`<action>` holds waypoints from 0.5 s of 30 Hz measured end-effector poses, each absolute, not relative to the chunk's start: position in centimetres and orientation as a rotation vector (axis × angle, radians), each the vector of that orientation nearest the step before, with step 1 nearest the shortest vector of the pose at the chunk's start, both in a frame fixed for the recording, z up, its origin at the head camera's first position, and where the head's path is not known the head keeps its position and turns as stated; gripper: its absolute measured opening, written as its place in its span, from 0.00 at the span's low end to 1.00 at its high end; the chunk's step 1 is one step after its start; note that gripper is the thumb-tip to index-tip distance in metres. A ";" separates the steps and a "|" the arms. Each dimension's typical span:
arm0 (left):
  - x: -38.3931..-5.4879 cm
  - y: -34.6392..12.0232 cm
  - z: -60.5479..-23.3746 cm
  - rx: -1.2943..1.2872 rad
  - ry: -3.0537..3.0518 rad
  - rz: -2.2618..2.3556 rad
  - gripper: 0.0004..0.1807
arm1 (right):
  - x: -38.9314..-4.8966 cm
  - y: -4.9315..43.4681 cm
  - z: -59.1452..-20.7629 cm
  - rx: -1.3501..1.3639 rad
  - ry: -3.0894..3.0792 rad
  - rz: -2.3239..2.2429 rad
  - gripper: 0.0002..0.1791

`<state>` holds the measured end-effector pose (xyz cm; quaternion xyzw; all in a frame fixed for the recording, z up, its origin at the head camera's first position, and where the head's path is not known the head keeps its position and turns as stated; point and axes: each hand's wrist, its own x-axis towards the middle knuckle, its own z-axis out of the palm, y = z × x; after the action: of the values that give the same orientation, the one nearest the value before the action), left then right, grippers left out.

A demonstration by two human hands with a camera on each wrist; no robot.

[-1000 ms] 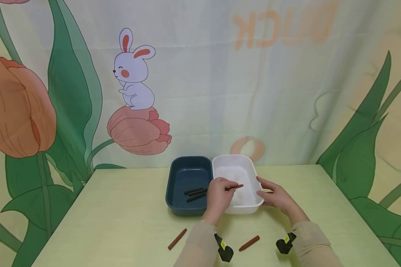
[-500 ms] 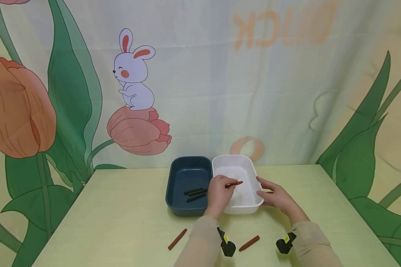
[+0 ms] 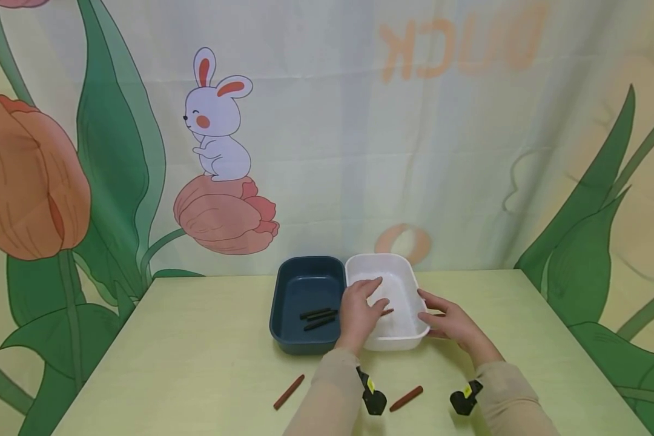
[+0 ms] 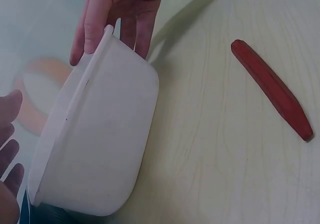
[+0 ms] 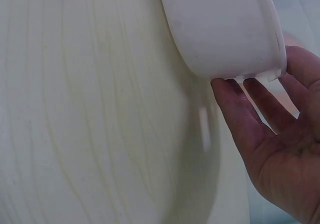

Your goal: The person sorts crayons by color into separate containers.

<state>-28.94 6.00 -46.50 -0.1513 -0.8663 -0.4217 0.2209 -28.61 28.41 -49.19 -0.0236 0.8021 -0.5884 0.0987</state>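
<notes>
My left hand (image 3: 360, 312) is over the white plastic container (image 3: 381, 261), thumb and fingers spread apart with nothing between them. Partly hidden behind its thumb, a red-brown crayon (image 3: 387, 312) lies inside that container. At the container's right side, my right hand (image 3: 451, 321) holds the rim and wall; the right wrist view shows its fingertips (image 5: 220, 87) against the outside. Two more red-brown crayons lie on the table: one at the left (image 3: 289, 392), the other (image 3: 406, 399) in front of the white container, seen large as a red crayon (image 4: 272, 89) in the left wrist view.
A dark blue container (image 3: 307, 261) stands against the white one's left side. Several blackish crayons (image 3: 320, 324) lie in its near part. Behind the pale yellow table (image 3: 207, 339) hangs a printed curtain (image 3: 316, 151).
The left hand pinched the red-brown crayon over the white container, then let it go; its fingers have parted and the crayon now lies lower, inside. The right hand stays in place.
</notes>
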 end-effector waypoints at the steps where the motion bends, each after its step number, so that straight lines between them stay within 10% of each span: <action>1: -28.9 6.0 -46.5 -0.420 -2.399 -1.175 0.23 | -28.6 28.4 -49.2 -0.069 2.376 -1.739 0.36; 15: -27.4 5.4 -46.5 -0.385 -2.349 -1.357 0.20 | -28.6 28.4 -49.2 -0.063 2.372 -1.744 0.35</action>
<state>-27.37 5.42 -46.47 -0.1379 -0.8400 -0.4853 0.1996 -28.59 28.36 -49.22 -0.0213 0.8015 -0.5894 0.0981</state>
